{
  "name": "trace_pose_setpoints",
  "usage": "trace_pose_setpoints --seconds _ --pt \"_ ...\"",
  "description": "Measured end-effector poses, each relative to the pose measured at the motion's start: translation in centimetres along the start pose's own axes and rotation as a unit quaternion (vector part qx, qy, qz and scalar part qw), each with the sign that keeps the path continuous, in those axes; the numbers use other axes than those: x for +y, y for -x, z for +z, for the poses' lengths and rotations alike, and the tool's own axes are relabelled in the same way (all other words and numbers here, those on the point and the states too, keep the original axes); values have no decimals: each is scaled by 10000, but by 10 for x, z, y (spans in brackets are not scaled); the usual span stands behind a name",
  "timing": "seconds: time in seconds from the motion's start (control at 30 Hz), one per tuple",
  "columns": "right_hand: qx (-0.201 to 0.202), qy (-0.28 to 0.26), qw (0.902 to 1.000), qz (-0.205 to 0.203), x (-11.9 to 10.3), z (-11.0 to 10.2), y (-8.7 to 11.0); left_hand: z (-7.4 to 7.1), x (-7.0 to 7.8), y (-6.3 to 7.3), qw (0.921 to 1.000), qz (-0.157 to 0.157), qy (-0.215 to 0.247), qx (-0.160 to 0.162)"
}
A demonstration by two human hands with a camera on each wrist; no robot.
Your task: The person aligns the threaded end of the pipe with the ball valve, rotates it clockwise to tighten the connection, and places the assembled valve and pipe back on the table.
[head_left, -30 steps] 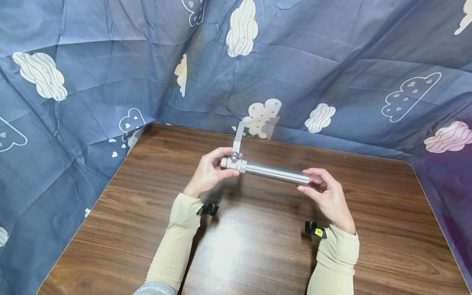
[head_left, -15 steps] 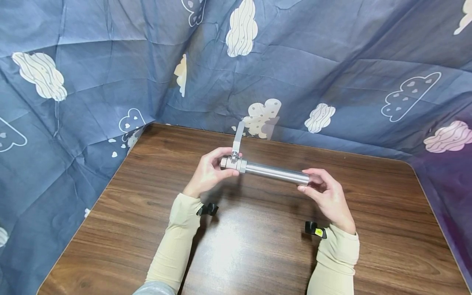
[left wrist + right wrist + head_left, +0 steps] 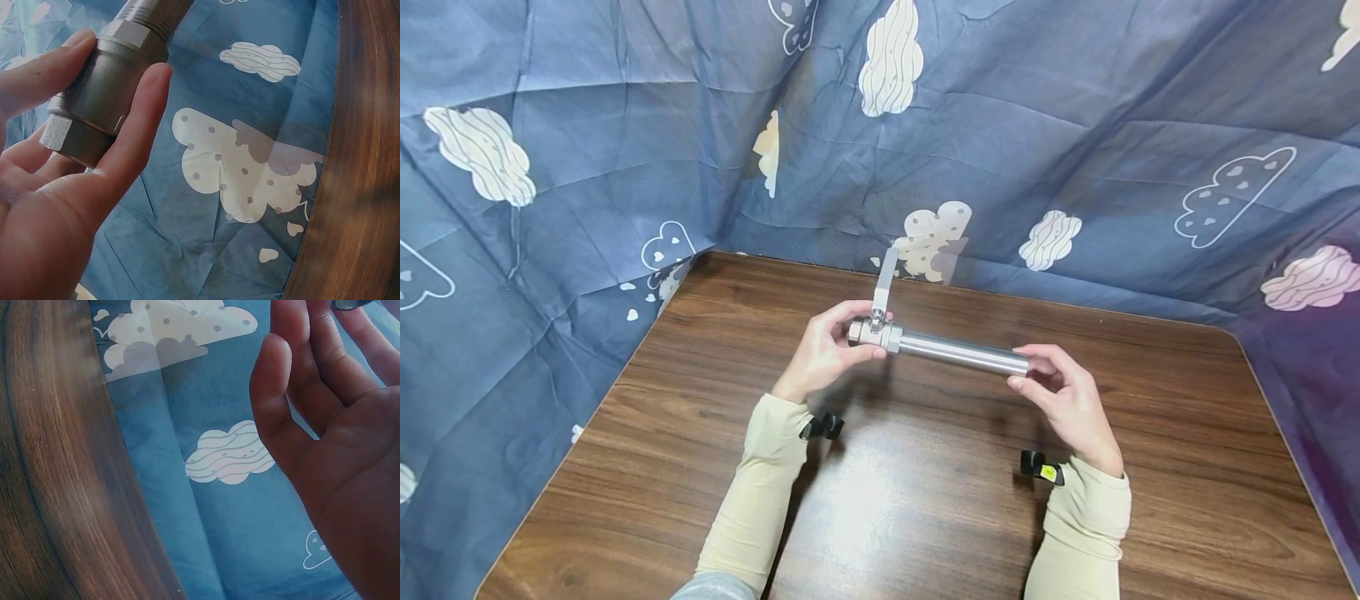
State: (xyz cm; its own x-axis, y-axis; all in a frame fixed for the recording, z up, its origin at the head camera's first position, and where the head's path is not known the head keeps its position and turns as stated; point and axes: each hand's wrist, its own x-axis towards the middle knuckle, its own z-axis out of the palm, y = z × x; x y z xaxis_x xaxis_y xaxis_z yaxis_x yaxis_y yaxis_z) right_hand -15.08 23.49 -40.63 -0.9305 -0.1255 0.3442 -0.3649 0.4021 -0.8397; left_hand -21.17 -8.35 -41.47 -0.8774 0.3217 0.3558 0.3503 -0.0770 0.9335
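Note:
A silver ball valve (image 3: 874, 333) is joined to a shiny steel pipe (image 3: 962, 352), and both are held up over the table. My left hand (image 3: 823, 350) grips the valve body, thumb along the near side and fingers behind it. The flat lever handle (image 3: 886, 279) points away from me, across the pipe. In the left wrist view, screw threads (image 3: 145, 17) show beyond the hex collar (image 3: 128, 32). At the pipe's right end, my right hand (image 3: 1071, 400) pinches it between thumb and fingers. Only a sliver of metal (image 3: 351, 303) shows in the right wrist view.
Under both hands lies a brown wood-grain table (image 3: 925, 517). Blue cloth (image 3: 1000, 125) with cloud prints hangs along its back and left edges, and more cloth is at the right. Black straps with small cameras (image 3: 831, 426) sit at both wrists.
My right thumb has crept slightly to the right at the pipe's end. The left hand, the valve and the pipe look the same.

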Motion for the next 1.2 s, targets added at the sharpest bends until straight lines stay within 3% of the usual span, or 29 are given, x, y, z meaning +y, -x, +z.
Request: trace_pose_setpoints --seconds 0.57,0.97,1.2 --pt "8 -17 9998 212 -2 0 -1 0 -1 0 10000 -25 -74 -15" --pt "-25 -445 9990 90 18 1 -3 1 -2 -1 10000 7 -29 27" --pt "23 -343 9994 -103 29 1 -3 1 -1 -1 10000 36 -73 46"
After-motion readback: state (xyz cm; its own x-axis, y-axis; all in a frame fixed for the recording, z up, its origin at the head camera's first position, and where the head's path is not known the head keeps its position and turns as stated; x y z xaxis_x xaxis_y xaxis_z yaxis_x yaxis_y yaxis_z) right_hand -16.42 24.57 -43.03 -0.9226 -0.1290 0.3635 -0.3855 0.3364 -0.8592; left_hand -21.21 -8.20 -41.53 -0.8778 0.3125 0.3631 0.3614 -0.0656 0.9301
